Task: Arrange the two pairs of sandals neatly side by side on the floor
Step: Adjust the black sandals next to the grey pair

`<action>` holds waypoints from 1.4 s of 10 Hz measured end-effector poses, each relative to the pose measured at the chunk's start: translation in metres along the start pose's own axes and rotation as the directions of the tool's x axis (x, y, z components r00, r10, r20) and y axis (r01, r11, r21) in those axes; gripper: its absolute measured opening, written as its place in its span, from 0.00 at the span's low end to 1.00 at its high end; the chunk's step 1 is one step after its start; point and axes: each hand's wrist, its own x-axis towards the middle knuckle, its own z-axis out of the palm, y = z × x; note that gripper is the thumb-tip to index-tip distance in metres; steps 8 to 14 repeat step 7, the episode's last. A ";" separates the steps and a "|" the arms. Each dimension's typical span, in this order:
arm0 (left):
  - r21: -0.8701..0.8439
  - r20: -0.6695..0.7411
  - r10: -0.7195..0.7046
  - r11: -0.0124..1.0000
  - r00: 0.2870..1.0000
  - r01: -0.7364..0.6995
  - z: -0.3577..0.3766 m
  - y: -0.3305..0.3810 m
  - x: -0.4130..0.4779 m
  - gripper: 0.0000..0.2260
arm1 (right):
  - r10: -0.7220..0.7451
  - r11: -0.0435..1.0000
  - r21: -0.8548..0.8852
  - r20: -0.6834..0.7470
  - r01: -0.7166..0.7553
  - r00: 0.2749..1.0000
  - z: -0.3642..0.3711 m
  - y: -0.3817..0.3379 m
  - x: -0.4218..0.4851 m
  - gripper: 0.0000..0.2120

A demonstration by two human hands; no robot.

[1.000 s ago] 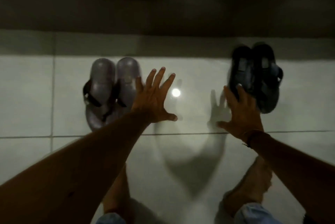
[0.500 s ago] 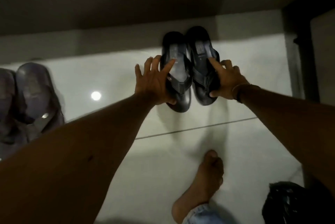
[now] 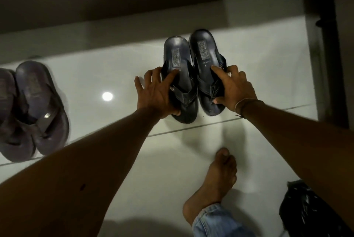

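Note:
Two black sandals lie side by side on the pale tiled floor, heels toward the wall. My left hand (image 3: 156, 94) grips the left black sandal (image 3: 178, 58) across its strap, thumb under the toe end. My right hand (image 3: 232, 88) clasps the right black sandal (image 3: 204, 50) the same way. The two sandals touch along their inner edges. A grey-purple pair (image 3: 36, 106) lies together at the far left, partly cut off by the frame edge and blurred.
A dark wall base runs along the back. A dark door frame (image 3: 323, 64) stands at the right. A black plastic bag (image 3: 306, 210) sits at bottom right. My bare foot (image 3: 216, 179) rests on the floor below the black pair.
My view swung right from the grey pair to the black pair. My left hand left the grey sandals and both hands closed on the black sandals, which now sit closer together.

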 end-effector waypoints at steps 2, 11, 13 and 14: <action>0.011 -0.003 0.006 1.000 1.000 -0.006 0.011 0.001 -0.013 0.59 | 0.011 1.000 0.008 -0.002 -0.011 1.000 0.013 0.003 -0.016 0.52; -0.154 0.071 -0.046 0.986 0.996 0.057 -0.005 0.002 -0.027 0.68 | 0.014 1.000 -0.026 -0.002 -0.014 1.000 -0.003 0.001 -0.036 0.65; -0.154 0.071 -0.046 0.986 0.996 0.057 -0.005 0.002 -0.027 0.68 | 0.014 1.000 -0.026 -0.002 -0.014 1.000 -0.003 0.001 -0.036 0.65; -0.154 0.071 -0.046 0.986 0.996 0.057 -0.005 0.002 -0.027 0.68 | 0.014 1.000 -0.026 -0.002 -0.014 1.000 -0.003 0.001 -0.036 0.65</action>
